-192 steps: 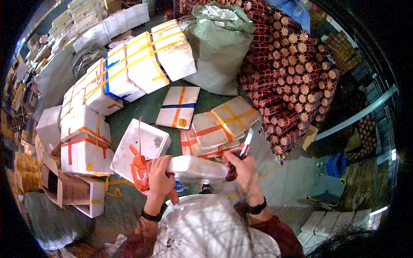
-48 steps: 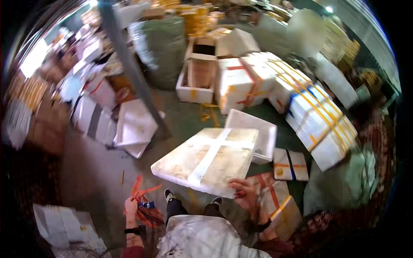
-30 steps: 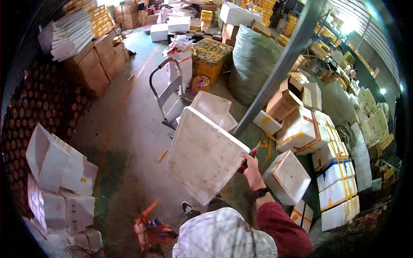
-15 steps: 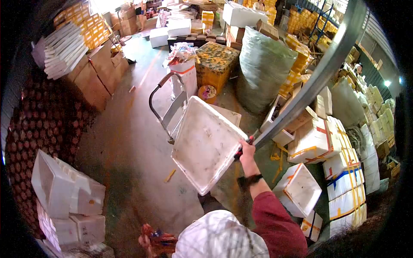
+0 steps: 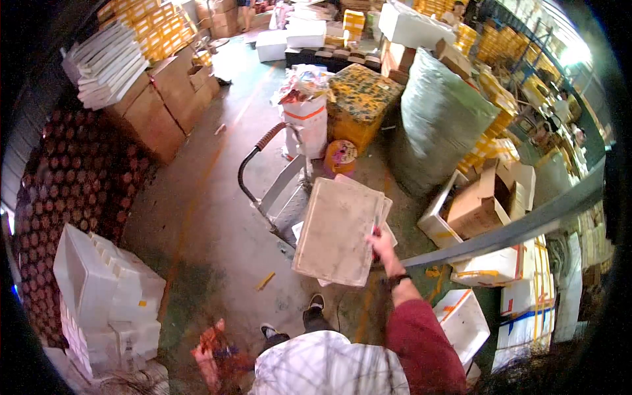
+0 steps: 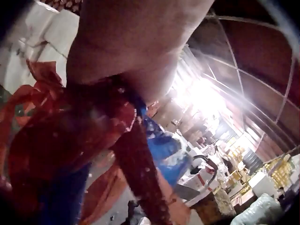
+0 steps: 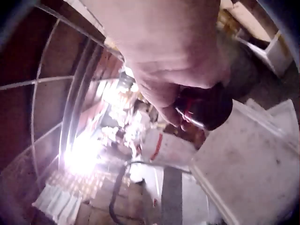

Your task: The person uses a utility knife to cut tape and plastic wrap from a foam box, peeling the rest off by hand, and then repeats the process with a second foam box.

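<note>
My right hand is at the right edge of a scuffed white foam lid. It grips a knife with a black-and-red handle; the blade points forward over the lid in the head view. Under the lid, edges of another white foam piece stick out, beside the hand truck. Low on the left, my left hand holds a crumpled bunch of red tape with blue plastic among it. The tape hides most of its fingers.
A grey metal post crosses at right. White foam boxes are stacked at left, with an open foam box near my right side. Ahead stand a yellow-black bundle and a large green-grey sack. A yellow strip lies on the floor.
I have turned from the taped boxes towards the hand truck. My right hand has carried the foam lid forward and lowered it there. The red tape stays in my left hand.
</note>
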The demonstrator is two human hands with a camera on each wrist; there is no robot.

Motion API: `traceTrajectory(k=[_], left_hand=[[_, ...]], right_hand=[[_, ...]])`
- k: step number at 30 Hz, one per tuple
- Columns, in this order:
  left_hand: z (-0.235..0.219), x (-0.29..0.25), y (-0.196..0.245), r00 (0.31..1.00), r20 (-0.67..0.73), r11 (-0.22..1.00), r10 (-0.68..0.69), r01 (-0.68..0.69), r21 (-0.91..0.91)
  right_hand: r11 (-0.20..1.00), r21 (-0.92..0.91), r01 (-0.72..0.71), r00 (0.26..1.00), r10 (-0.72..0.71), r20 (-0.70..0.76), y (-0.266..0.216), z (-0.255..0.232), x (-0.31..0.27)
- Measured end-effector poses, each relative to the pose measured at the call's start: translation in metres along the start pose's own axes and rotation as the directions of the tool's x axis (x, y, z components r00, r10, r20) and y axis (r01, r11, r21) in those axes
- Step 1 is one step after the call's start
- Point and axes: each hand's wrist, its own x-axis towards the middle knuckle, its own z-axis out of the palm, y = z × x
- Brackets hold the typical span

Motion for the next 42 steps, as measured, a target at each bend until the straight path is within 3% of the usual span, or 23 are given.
traceTrajectory(k=[1, 3, 5, 6, 8, 11, 12, 14, 16, 17, 20, 22, 23, 25, 28, 29, 31, 32, 34, 36, 38, 39, 42], left_hand=[[0.0, 0.002, 0.013, 0.999, 0.005, 0.994, 0.038, -0.038, -0.105], [0.014, -0.011, 0.189, 0.995, 0.092, 0.867, -0.037, 0.078, -0.493], [0.042, 0.03, 0.182, 0.988, 0.147, 0.759, 0.043, 0.064, -0.648], [0.04, 0.035, 0.23, 0.957, 0.285, 0.661, -0.061, 0.252, -0.706], [0.075, 0.077, 0.24, 0.893, 0.45, 0.3, 0.033, 0.42, -0.856], [0.115, 0.099, 0.303, 0.941, 0.337, 0.47, 0.035, 0.282, -0.837], [0.128, 0.11, 0.314, 0.941, 0.335, 0.56, 0.054, 0.249, -0.79], [0.15, 0.129, 0.331, 0.939, 0.338, 0.607, 0.058, 0.235, -0.759], [0.167, 0.159, 0.339, 0.926, 0.368, 0.604, -0.085, 0.341, -0.72], [0.171, 0.175, 0.335, 0.939, 0.342, 0.645, -0.021, 0.274, -0.713], [0.164, 0.233, 0.334, 0.953, 0.268, 0.712, 0.138, 0.093, -0.696], [0.131, 0.258, 0.345, 0.951, 0.243, 0.726, 0.19, 0.031, -0.687], [0.112, 0.277, 0.351, 0.955, 0.215, 0.821, 0.203, -0.047, -0.568], [0.093, 0.32, 0.351, 0.965, 0.146, 0.853, 0.218, -0.115, -0.509], [0.052, 0.366, 0.362, 0.962, 0.103, 0.88, 0.253, -0.185, -0.438], [0.043, 0.379, 0.36, 0.962, 0.127, 0.89, 0.243, -0.17, -0.423], [0.044, 0.412, 0.345, 0.946, 0.092, 0.882, 0.311, -0.252, -0.397], [0.042, 0.429, 0.343, 0.964, 0.188, 0.845, 0.188, -0.062, -0.531], [0.038, 0.461, 0.337, 0.905, 0.425, 0.645, -0.017, 0.335, -0.687], [0.035, 0.487, 0.343, 0.922, 0.384, 0.66, 0.041, 0.263, -0.704], [0.041, 0.513, 0.349, 0.926, 0.366, 0.667, 0.091, 0.216, -0.713], [0.036, 0.529, 0.353, 0.914, 0.369, 0.768, 0.17, 0.112, -0.63], [0.03, 0.583, 0.37, 0.827, 0.509, 0.579, 0.239, 0.3, -0.758]], right_hand=[[0.975, 0.112, -0.194, 0.967, 0.171, 0.187, -0.009, 0.01, -0.036], [0.953, -0.059, -0.298, 0.886, 0.299, 0.353, -0.008, 0.039, -0.078], [0.95, 0.071, -0.303, 0.827, 0.225, 0.514, -0.029, 0.072, -0.107], [0.931, 0.154, -0.33, 0.796, 0.187, 0.576, -0.065, 0.084, -0.123], [0.968, 0.106, -0.228, 0.772, 0.113, 0.625, -0.144, 0.104, -0.144], [0.962, 0.254, -0.099, 0.819, -0.066, 0.571, -0.258, 0.123, -0.175], [0.953, 0.262, -0.153, 0.849, -0.009, 0.528, -0.273, 0.135, -0.181], [0.934, 0.314, 0.169, 0.898, -0.277, 0.342, -0.322, 0.152, -0.176], [0.871, 0.384, 0.307, 0.896, -0.4, 0.191, -0.326, 0.188, -0.16], [0.831, 0.41, 0.375, 0.883, -0.455, 0.114, -0.328, 0.206, -0.155], [0.81, 0.483, 0.334, 0.884, -0.447, 0.137, -0.37, 0.252, -0.151], [0.872, 0.351, 0.342, 0.871, -0.435, 0.23, -0.4, 0.288, -0.152], [0.866, 0.249, 0.434, 0.836, -0.49, 0.246, -0.434, 0.307, -0.146], [0.781, 0.076, 0.62, 0.738, -0.613, 0.284, -0.465, 0.352, -0.129], [0.844, -0.075, 0.532, 0.778, -0.451, 0.438, -0.498, 0.422, -0.112], [0.762, -0.12, 0.636, 0.738, -0.556, 0.383, -0.493, 0.45, -0.104], [0.91, 0.089, 0.404, 0.769, -0.391, 0.506, -0.465, 0.498, -0.082], [0.95, 0.174, 0.26, 0.752, -0.312, 0.58, -0.473, 0.516, -0.076], [0.966, 0.094, 0.242, 0.813, -0.255, 0.523, -0.489, 0.546, -0.07], [0.988, 0.013, 0.154, 0.843, -0.138, 0.519, -0.505, 0.572, -0.055], [0.976, 0.103, 0.19, 0.842, -0.216, 0.494, -0.484, 0.605, -0.022], [0.976, 0.127, 0.176, 0.833, -0.216, 0.509, -0.493, 0.615, -0.01], [0.959, 0.079, 0.273, 0.835, -0.277, 0.475, -0.519, 0.645, 0.039]])
